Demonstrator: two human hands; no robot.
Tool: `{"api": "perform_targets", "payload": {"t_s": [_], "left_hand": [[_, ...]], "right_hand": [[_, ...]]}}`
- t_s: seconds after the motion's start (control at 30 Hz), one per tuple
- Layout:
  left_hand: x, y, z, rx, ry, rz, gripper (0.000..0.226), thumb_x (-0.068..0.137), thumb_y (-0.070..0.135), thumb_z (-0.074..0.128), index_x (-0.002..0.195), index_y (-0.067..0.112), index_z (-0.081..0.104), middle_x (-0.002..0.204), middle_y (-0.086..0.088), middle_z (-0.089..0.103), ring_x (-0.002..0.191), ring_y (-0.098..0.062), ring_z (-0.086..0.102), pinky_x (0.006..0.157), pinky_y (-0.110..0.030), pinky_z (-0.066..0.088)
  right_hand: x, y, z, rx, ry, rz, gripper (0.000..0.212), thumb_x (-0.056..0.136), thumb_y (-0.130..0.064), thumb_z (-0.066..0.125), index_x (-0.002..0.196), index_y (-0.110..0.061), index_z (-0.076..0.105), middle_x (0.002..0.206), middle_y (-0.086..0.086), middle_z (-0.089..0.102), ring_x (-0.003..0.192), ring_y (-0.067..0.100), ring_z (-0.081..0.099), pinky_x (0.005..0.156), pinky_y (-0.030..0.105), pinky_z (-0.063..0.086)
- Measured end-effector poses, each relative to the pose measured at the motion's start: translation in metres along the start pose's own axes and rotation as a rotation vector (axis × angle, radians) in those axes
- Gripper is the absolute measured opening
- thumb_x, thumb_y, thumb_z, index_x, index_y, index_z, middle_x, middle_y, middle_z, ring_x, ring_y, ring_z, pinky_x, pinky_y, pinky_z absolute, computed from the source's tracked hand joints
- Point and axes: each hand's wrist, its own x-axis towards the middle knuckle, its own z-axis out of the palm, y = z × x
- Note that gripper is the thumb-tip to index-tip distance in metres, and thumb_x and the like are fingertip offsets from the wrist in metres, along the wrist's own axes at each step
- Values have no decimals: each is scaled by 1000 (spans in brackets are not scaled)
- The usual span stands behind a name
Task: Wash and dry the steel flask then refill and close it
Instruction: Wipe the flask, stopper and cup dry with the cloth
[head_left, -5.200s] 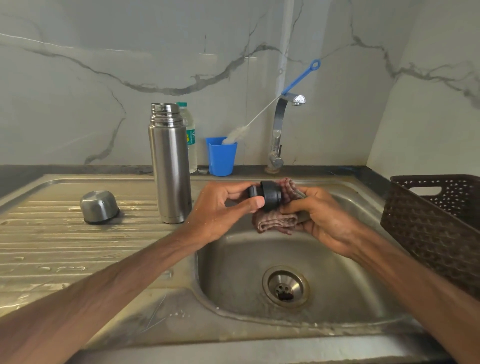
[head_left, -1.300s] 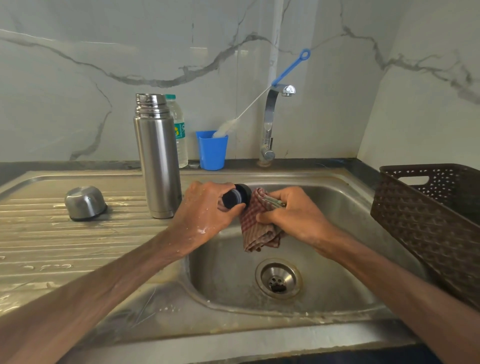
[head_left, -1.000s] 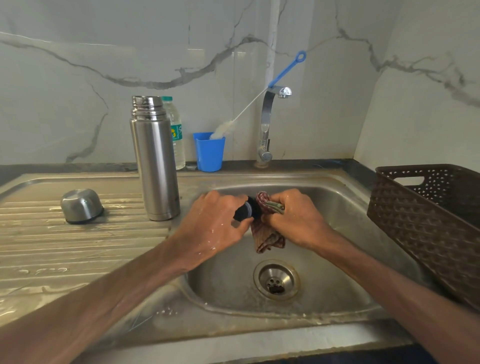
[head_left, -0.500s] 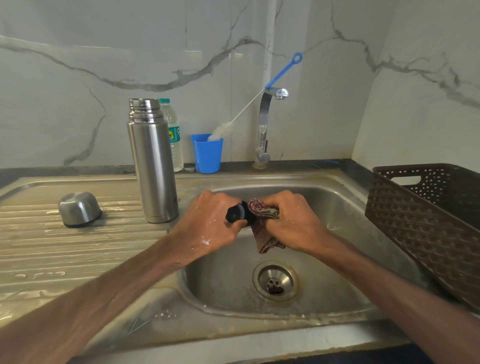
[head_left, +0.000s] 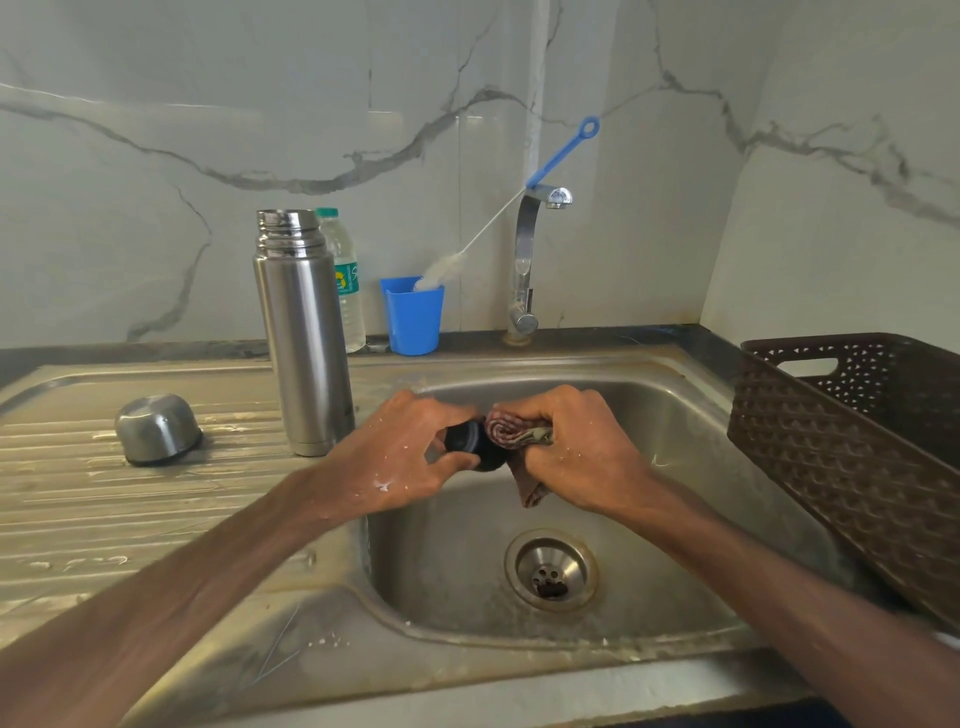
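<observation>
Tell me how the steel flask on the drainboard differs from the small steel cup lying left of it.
The steel flask is tall and slim; the steel cup is short and rounded. The flask stands upright, its threaded mouth uncapped; the cup lies overturned. The flask is beside the basin; the cup sits farther left. Both are steel and rest on the wet ribbed drainboard.

The right hand (head_left: 576, 452) now bunches the checked cloth (head_left: 511, 434) tighter than before and presses it against the end of the black stopper (head_left: 470, 449), over which the left hand (head_left: 395, 457) wraps further.
</observation>
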Motion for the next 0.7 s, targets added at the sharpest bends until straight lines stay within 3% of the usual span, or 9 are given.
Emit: {"api": "perform_targets", "payload": {"t_s": [0.07, 0.17, 0.27, 0.37, 0.43, 0.57, 0.7], "left_hand": [[-1, 2, 1, -21, -4, 48, 46, 95, 32, 75, 138, 19, 67, 106, -3, 78, 86, -11, 69, 83, -26, 56], [0, 6, 1, -157, -6, 51, 41, 94, 27, 77, 135, 23, 70, 109, 5, 79, 92, -2, 70, 84, -9, 50], [1, 4, -2, -363, 68, -15, 36, 93, 17, 78, 128, 20, 73, 114, 7, 78, 103, 3, 71, 90, -9, 53], [2, 0, -1, -393, 169, -106, 40, 92, 19, 80, 132, 18, 72, 117, 5, 77, 103, 0, 73, 89, -11, 55], [2, -1, 1, -353, 199, -144, 38, 92, 20, 79, 129, 17, 72, 114, 5, 78, 100, -4, 74, 84, -6, 54], [1, -4, 3, -234, 217, -194, 31, 92, 23, 79, 122, 18, 74, 106, 2, 78, 94, -8, 73, 87, -17, 59], [1, 4, 6, -273, 199, -169, 32, 91, 22, 80, 121, 15, 76, 106, 1, 79, 92, -7, 74, 76, -3, 52]], "right_hand": [[2, 4, -1, 9, -5, 23, 47, 83, 5, 71, 122, -20, 77, 91, -3, 78, 68, -1, 69, 56, 10, 52], [5, 11, -6, 103, 0, 105, 45, 85, 7, 66, 118, -21, 79, 96, -1, 79, 80, 6, 74, 58, 11, 54], [6, 15, -10, 352, -28, 247, 33, 91, 1, 67, 114, -20, 78, 91, -1, 81, 80, 11, 76, 62, 15, 55], [5, 13, -10, 518, -51, 333, 28, 92, -1, 69, 113, -17, 76, 86, 2, 81, 77, 13, 78, 65, 23, 60], [4, 11, -8, 523, -53, 332, 27, 91, -1, 70, 114, -15, 76, 88, 4, 81, 79, 16, 78, 70, 28, 63], [3, 9, -3, 475, -49, 305, 27, 90, 0, 72, 113, -14, 77, 89, 4, 81, 77, 15, 78, 65, 25, 61], [5, 12, -2, 425, -26, 298, 23, 90, -1, 72, 108, -13, 79, 86, 1, 81, 76, 11, 78, 63, 22, 60]]}}
